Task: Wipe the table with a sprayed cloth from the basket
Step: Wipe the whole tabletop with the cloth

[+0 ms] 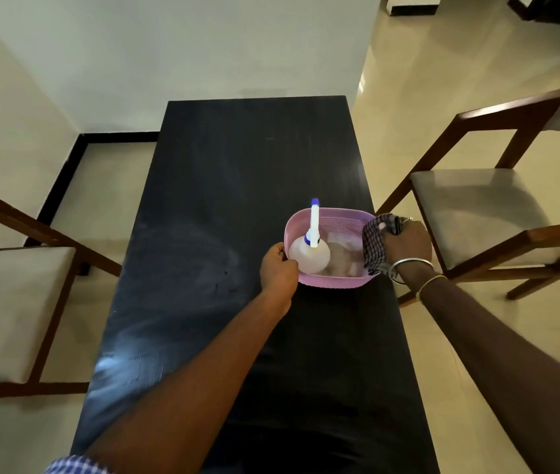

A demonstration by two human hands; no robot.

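Observation:
A pink oval basket (338, 213) sits on the long black table (230, 186), near its right edge. Inside stands a white spray bottle (309, 256) with a blue-tipped nozzle, beside some pale cloth (342, 256). My left hand (278, 268) grips the basket's left rim. My right hand (405, 244) holds the basket's right rim together with a dark checked cloth (373, 246) that drapes over that edge.
A wooden chair with a grey seat (477, 206) stands right of the table, another chair (11, 302) to its left. A white wall lies beyond the table's far end. Faint streaks mark the tabletop's left half.

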